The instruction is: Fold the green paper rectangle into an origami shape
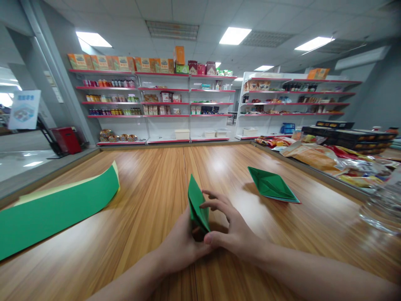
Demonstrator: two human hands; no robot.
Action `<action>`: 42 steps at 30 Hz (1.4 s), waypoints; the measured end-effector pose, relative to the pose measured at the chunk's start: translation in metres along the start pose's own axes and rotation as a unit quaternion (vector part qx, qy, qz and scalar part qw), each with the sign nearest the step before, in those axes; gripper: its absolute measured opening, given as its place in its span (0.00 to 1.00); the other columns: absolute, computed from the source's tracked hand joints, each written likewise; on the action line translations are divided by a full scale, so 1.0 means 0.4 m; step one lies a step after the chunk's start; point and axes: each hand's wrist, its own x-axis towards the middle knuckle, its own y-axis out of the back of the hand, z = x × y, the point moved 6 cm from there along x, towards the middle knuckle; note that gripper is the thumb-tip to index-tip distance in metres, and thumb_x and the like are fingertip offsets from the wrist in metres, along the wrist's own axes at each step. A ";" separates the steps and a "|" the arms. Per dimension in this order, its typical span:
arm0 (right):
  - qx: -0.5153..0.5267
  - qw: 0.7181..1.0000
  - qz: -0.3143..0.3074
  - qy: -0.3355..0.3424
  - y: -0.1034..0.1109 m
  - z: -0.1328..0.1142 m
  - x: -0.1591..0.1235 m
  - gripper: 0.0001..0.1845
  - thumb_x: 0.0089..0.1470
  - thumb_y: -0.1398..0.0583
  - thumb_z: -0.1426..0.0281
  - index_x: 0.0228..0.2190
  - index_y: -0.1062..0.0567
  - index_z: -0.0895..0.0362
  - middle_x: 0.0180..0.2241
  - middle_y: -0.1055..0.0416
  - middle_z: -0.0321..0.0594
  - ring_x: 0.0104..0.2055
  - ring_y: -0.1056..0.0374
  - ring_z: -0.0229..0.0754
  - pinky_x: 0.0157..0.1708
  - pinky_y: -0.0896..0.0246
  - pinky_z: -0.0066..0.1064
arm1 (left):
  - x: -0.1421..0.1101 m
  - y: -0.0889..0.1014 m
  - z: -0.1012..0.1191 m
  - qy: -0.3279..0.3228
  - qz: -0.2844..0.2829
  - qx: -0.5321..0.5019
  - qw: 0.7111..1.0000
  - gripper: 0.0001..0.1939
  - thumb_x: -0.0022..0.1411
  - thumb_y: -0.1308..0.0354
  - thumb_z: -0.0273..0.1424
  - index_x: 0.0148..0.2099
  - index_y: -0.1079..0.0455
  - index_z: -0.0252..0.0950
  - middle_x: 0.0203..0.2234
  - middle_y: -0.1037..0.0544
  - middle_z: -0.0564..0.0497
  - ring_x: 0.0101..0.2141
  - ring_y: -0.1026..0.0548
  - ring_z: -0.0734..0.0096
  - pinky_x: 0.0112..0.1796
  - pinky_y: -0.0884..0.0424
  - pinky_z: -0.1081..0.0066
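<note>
A folded green paper piece (197, 205) stands upright between my two hands over the wooden table (150, 196). My left hand (183, 242) grips its lower part from behind, fingers curled under it. My right hand (230, 228) pinches the same piece, thumb at its bottom edge and fingers bent over its right side. A finished green paper boat (272, 186) lies flat on the table to the right, beyond my right hand.
Large green and pale yellow paper sheets (56, 209) lie at the table's left edge. Snack packets (316, 156) and dark boxes (351, 136) crowd the right side, with a clear plastic thing (384, 207) nearer me. Store shelves (150, 104) line the far wall.
</note>
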 end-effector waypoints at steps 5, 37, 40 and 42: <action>-0.078 0.995 0.044 -0.039 0.010 0.021 0.000 0.32 0.39 0.31 0.58 0.46 0.33 0.50 0.60 0.47 0.45 0.62 0.50 0.52 0.59 0.52 0.48 | -0.002 -0.017 -0.007 0.034 -0.010 -0.117 0.992 0.16 0.54 0.38 0.26 0.46 0.33 0.36 0.42 0.27 0.46 0.44 0.28 0.59 0.45 0.32 0.62; -0.069 0.989 0.100 -0.084 0.027 0.081 0.011 0.37 0.47 0.37 0.68 0.58 0.41 0.48 0.56 0.39 0.43 0.59 0.44 0.51 0.58 0.51 0.49 | 0.019 0.106 -0.086 0.149 0.251 -0.405 0.867 0.16 0.60 0.43 0.21 0.51 0.33 0.29 0.44 0.22 0.40 0.39 0.22 0.62 0.44 0.26 0.63; 0.016 0.992 0.086 -0.093 0.020 0.082 0.009 0.33 0.50 0.39 0.67 0.57 0.39 0.50 0.45 0.30 0.41 0.46 0.34 0.47 0.47 0.39 0.42 | 0.018 0.106 -0.089 0.139 0.249 -0.410 0.866 0.16 0.61 0.44 0.21 0.52 0.33 0.28 0.44 0.22 0.40 0.41 0.22 0.62 0.45 0.26 0.65; 0.068 0.989 0.064 -0.112 0.010 0.086 0.008 0.26 0.53 0.41 0.65 0.54 0.34 0.52 0.35 0.27 0.39 0.38 0.32 0.44 0.39 0.36 0.37 | 0.017 0.106 -0.090 0.137 0.240 -0.409 0.870 0.16 0.60 0.43 0.21 0.52 0.34 0.29 0.45 0.23 0.40 0.41 0.22 0.62 0.45 0.26 0.65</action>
